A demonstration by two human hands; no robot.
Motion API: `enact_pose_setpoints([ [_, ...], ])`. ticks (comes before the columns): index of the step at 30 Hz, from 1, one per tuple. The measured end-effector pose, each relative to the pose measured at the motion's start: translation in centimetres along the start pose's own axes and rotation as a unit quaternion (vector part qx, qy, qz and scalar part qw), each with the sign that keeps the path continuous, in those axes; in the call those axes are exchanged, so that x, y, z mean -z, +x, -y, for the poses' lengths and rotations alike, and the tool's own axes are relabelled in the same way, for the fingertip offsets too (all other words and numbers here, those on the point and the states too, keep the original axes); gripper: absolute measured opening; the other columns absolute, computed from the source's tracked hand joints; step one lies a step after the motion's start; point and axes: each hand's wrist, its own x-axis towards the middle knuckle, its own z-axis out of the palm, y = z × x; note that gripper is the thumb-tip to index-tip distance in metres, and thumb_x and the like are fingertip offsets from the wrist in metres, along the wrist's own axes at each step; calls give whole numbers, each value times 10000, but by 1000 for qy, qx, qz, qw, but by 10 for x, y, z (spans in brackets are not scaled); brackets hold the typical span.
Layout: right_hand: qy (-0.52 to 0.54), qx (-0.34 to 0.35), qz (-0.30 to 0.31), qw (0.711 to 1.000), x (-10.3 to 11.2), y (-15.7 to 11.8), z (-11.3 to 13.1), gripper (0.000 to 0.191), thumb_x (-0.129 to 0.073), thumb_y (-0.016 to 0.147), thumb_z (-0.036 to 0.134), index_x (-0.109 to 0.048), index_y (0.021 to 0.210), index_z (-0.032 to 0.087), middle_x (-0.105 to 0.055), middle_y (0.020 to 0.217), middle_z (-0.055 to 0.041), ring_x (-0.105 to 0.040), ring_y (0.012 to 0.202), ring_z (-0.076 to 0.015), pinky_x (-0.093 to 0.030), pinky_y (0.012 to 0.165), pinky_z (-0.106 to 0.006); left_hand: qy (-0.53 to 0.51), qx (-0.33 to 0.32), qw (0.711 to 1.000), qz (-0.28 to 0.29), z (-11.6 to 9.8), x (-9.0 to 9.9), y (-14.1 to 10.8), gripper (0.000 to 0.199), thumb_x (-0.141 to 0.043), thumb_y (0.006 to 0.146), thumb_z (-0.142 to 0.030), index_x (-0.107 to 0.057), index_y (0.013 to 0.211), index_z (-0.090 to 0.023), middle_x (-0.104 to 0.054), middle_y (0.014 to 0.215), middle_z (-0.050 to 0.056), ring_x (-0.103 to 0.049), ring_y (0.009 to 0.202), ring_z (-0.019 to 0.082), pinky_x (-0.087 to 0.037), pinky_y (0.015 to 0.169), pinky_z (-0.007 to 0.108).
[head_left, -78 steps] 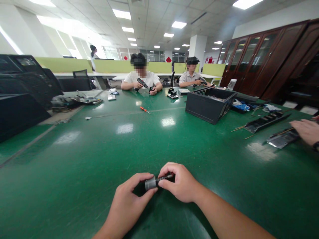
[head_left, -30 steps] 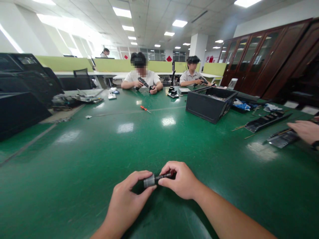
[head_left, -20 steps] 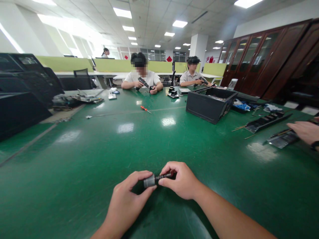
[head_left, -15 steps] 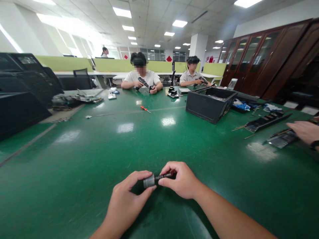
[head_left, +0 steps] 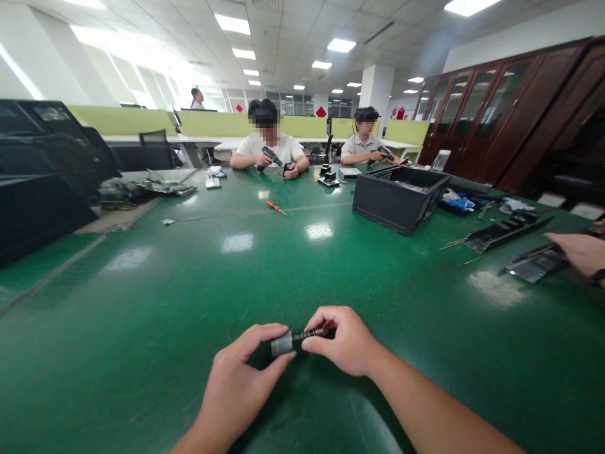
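A small grey metal cylinder (head_left: 282, 343) with a thin dark ribbed shaft (head_left: 305, 336) lies sideways between my hands, low over the green tabletop (head_left: 189, 284). My left hand (head_left: 248, 372) grips the cylinder between thumb and fingers from the left. On the right, my right hand (head_left: 347, 340) pinches the shaft near its free end; its curled fingertips partly hide that end. The cylinder and shaft look joined in one line.
An orange screwdriver (head_left: 274, 206) lies ahead. Beyond stands a black open case (head_left: 392, 202), with metal brackets (head_left: 501, 233) and another person's hand (head_left: 579, 252) at right. Dark computer cases (head_left: 42, 170) and circuit parts (head_left: 165, 186) are at left. Two people sit opposite.
My hands and the held part have barely moved. The other person's hand at the right edge has shifted slightly, and a distant person has changed head position.
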Motion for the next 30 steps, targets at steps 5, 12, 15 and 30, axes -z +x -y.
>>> enact_pose_setpoints([
  [5, 10, -3, 0, 1000, 0, 1, -2, 107, -769, 727, 239, -728, 798, 172, -682, 715, 1, -556, 628, -140, -431, 616, -259, 1, -6, 1000, -6, 2, -1, 1, 194, -760, 801, -344, -726, 988, -307, -766, 939, -56, -739, 830, 149, -593, 794, 221],
  [12, 17, -8, 1, 1000, 1, 2, -3, 109, -777, 724, 233, -723, 802, 180, -676, 713, 5, -559, 626, -137, -445, 629, -259, 7, -7, 1000, -5, 2, -1, 0, 208, -759, 804, -351, -725, 1003, -304, -766, 952, -50, -740, 845, 155, -596, 801, 229],
  [15, 25, -10, 1, 1000, 1, 2, -3, 110, -780, 719, 233, -718, 794, 180, -669, 701, 8, -554, 618, -135, -442, 620, -256, 6, -5, 1000, -5, 2, -1, 0, 204, -758, 805, -352, -728, 1000, -299, -767, 948, -44, -740, 844, 158, -597, 802, 234],
  [30, 26, -12, -2, 1000, 1, 2, -2, 113, -780, 714, 229, -720, 794, 176, -670, 701, 4, -561, 627, -138, -447, 631, -260, 9, 6, 1000, -4, 1, 0, 1, 208, -757, 797, -359, -737, 994, -295, -769, 958, -30, -743, 858, 178, -605, 809, 263],
])
